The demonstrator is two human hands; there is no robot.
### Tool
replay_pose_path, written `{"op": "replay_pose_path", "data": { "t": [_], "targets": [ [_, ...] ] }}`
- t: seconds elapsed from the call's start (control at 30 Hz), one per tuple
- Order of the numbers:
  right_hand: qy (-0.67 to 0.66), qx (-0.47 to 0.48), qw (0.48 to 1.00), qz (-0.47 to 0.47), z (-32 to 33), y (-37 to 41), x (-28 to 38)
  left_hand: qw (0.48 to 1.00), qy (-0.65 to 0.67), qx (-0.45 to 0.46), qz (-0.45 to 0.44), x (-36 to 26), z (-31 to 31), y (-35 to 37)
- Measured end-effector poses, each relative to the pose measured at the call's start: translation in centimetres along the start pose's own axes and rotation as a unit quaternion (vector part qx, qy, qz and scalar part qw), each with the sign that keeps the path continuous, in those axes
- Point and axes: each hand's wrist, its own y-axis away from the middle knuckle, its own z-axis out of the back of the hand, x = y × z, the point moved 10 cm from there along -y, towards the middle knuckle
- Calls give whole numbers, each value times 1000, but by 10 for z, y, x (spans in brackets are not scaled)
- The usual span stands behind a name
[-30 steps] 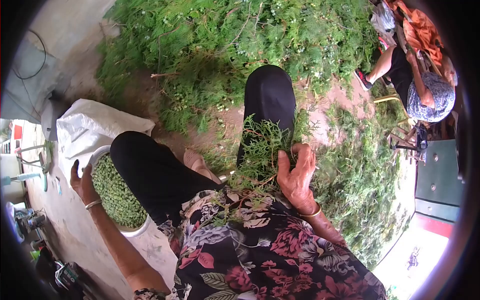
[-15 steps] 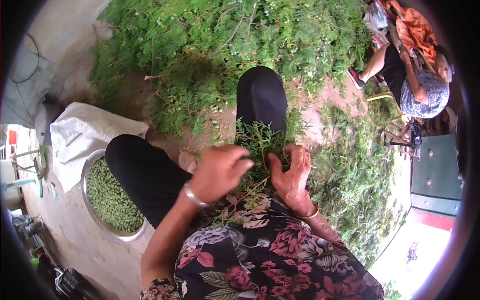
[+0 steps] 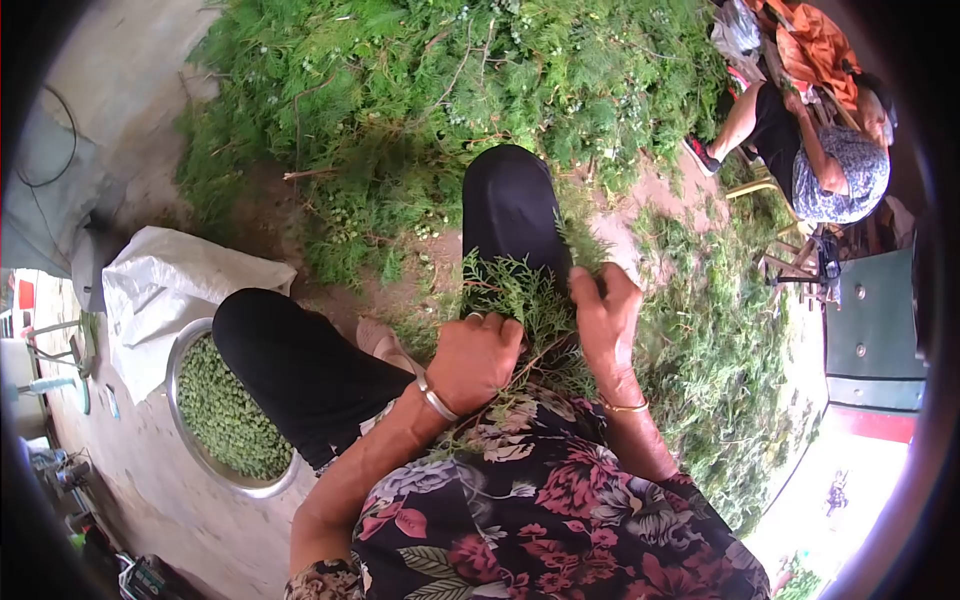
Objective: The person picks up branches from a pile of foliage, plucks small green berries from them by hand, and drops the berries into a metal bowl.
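Note:
A leafy green cypress sprig (image 3: pixel 535 300) lies across my lap, over the dark trouser leg, its thin brown stem slanting down toward my flowered shirt. My left hand (image 3: pixel 472 362), with a silver bracelet at the wrist, is closed at the sprig's left side, its fingers wrapped in on the greenery. On the other side is my right hand (image 3: pixel 608 318), thumb and fingers curled in at the edge of the leaves. What sits between its fingertips is hidden.
A metal basin (image 3: pixel 262 490) full of small green cones stands by my left knee, beside a white sack (image 3: pixel 190 275). Cut cypress branches (image 3: pixel 400 80) are heaped ahead, with more greenery (image 3: pixel 700 370) at right. Another person (image 3: pixel 840 175) sits at upper right.
My left hand has moved right and closed in at the sprig. My right hand has shifted slightly up and right. The view has tilted a little.

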Motion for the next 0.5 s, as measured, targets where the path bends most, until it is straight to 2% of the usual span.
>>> {"op": "replay_pose_path", "data": {
  "t": [0.03,0.1,0.13,0.2,0.23,0.3,0.33,0.37,0.4,0.43,0.47,0.5],
  "targets": [
    [0,2,1000,3,-1,3,6,1000,-1,-2,3,4,-2,1],
    [-103,-99,978,155,16,22,42,996,82,-13,18,14,-5,3],
    [-54,-108,962,244,10,33,55,996,83,-13,19,17,-4,6],
    [-39,-67,942,327,-6,44,62,951,273,2,143,41,-6,11],
    [-5,-51,935,351,-12,50,66,951,273,1,143,44,-10,12],
    [-9,-55,931,360,-15,54,70,927,322,-176,72,54,7,20],
    [-14,-61,928,366,-15,56,71,915,363,-108,140,71,-15,27],
    [-15,-60,928,367,-16,56,73,915,362,-109,141,75,-11,30],
    [-11,-69,925,372,-14,56,75,889,390,-104,216,92,-14,36],
    [-6,-78,923,377,-12,57,76,857,417,-97,288,105,-18,43],
    [-7,-77,922,378,-13,57,75,772,521,-124,342,113,-17,48],
    [-21,-83,931,356,-11,55,69,771,521,-126,343,119,-16,49]
  ]
}}
